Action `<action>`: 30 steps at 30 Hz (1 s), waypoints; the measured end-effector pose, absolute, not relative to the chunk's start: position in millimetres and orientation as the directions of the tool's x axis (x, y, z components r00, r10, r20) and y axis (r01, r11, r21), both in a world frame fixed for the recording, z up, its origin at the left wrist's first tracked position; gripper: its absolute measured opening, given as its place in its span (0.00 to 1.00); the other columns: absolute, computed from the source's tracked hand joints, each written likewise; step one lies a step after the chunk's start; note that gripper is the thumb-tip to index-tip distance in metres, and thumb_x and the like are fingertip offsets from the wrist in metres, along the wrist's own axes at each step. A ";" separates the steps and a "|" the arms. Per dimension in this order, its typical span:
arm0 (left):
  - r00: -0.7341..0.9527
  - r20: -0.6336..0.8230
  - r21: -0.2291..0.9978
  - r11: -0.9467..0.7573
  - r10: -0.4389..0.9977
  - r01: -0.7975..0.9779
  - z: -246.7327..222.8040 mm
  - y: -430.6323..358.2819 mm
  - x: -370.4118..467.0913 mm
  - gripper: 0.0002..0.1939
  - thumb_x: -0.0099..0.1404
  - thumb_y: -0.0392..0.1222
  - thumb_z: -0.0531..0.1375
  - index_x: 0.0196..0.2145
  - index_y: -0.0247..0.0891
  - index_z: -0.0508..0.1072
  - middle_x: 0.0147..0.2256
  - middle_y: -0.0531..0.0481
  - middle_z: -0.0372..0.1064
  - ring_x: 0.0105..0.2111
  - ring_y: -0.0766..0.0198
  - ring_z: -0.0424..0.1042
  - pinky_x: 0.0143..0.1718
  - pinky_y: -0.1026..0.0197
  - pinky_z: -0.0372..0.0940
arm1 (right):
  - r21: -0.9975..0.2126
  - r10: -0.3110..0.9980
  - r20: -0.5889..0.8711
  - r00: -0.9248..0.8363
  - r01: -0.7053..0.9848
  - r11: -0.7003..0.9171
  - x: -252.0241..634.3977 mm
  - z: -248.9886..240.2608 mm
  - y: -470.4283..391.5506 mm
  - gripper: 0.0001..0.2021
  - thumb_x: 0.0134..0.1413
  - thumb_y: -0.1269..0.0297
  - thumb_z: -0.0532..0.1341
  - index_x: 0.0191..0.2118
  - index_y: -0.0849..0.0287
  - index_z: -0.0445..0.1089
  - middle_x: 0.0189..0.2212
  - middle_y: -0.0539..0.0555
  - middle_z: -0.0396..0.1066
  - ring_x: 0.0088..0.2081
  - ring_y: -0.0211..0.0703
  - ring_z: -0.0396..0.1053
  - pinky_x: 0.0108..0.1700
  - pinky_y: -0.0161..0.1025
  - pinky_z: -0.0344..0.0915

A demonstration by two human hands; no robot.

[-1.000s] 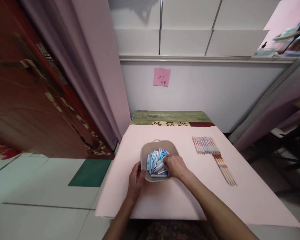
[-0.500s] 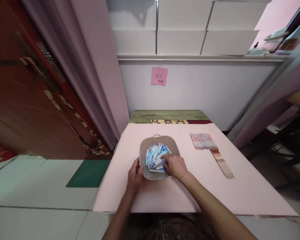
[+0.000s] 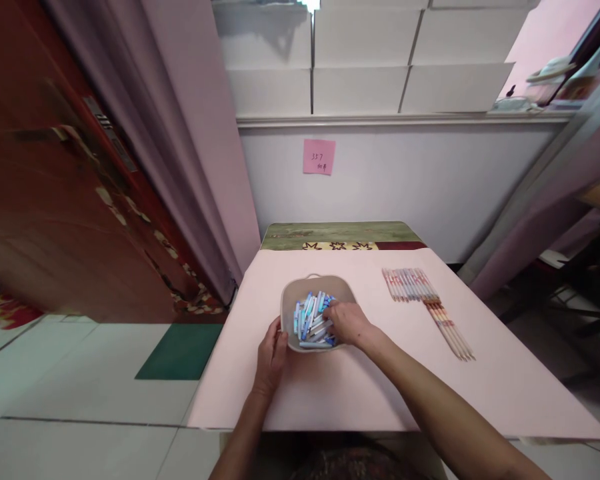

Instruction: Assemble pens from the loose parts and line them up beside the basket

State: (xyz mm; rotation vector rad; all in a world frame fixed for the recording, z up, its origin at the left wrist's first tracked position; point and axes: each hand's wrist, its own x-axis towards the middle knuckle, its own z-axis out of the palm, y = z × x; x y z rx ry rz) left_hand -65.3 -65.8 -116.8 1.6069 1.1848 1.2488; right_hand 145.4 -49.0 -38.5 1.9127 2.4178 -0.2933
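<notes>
My right hand (image 3: 349, 325) reaches over the right side of the beige basin (image 3: 325, 283), its fingers curled down among the loose pens (image 3: 307, 317); I cannot tell whether that grip is pinching one or only touching, since the hand covers its own fingertips. Most of the pens lie just left of it, inside the basin, their long axes running mainly away from me and leaning a little right, while a pale blue pen (image 3: 315, 345) lies crosswise along the near side. My right grip is the nearer one to the pile. My left hand (image 3: 271, 357) is against the basin's near left side, outside the pens; whether it clasps the wall or merely steadies it, I cannot tell. To the right of the basin, well apart on the table (image 3: 355, 400), lie a side-by-side pen row (image 3: 410, 285) and, touching its near end, a slanting bundle of pale pens (image 3: 450, 331).
</notes>
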 end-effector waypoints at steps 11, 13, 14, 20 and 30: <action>0.051 0.244 0.931 -0.249 0.968 0.267 -113.1 -61.3 -64.6 0.24 0.67 0.53 0.48 0.51 0.35 0.69 0.49 0.41 0.71 0.50 0.52 0.68 0.52 0.50 0.60 | -0.704 0.735 0.563 -0.379 0.247 0.666 154.3 126.6 -23.4 0.18 0.62 0.58 0.54 0.55 0.57 0.64 0.33 0.50 0.71 0.28 0.32 0.66 0.33 0.32 0.65; 0.058 0.252 0.928 -0.258 0.966 0.270 -114.2 -61.7 -65.0 0.24 0.67 0.53 0.48 0.50 0.35 0.69 0.49 0.41 0.71 0.50 0.51 0.68 0.51 0.49 0.60 | -0.682 0.773 0.462 -0.434 0.384 0.623 155.1 101.7 -13.7 0.14 0.61 0.60 0.54 0.48 0.60 0.70 0.32 0.51 0.72 0.29 0.34 0.67 0.33 0.32 0.65; 0.061 0.256 0.927 -0.263 0.965 0.269 -115.4 -62.0 -65.2 0.24 0.67 0.52 0.48 0.51 0.35 0.68 0.49 0.41 0.71 0.50 0.51 0.68 0.51 0.49 0.61 | -0.621 0.810 0.375 -0.451 0.526 0.581 155.4 81.2 -9.4 0.12 0.60 0.62 0.55 0.43 0.61 0.72 0.33 0.52 0.73 0.31 0.35 0.69 0.35 0.32 0.65; 0.085 0.320 0.913 -0.331 0.944 0.240 -127.2 -61.8 -65.9 0.39 0.63 0.56 0.52 0.66 0.38 0.44 0.57 0.35 0.61 0.43 0.54 0.72 0.43 0.50 0.66 | -0.197 0.888 -0.058 -0.456 0.877 0.438 153.1 -36.4 -3.0 0.10 0.51 0.70 0.59 0.38 0.56 0.77 0.38 0.56 0.76 0.41 0.48 0.73 0.40 0.37 0.65; 0.259 0.482 0.626 -0.535 0.837 0.567 -133.4 -60.4 -69.5 0.23 0.63 0.54 0.50 0.49 0.37 0.64 0.54 0.35 0.59 0.60 0.47 0.54 0.55 0.43 0.57 | -0.051 0.870 -0.177 -0.460 0.887 0.459 142.4 -45.3 0.4 0.14 0.54 0.70 0.55 0.43 0.57 0.75 0.43 0.62 0.75 0.42 0.52 0.73 0.41 0.41 0.67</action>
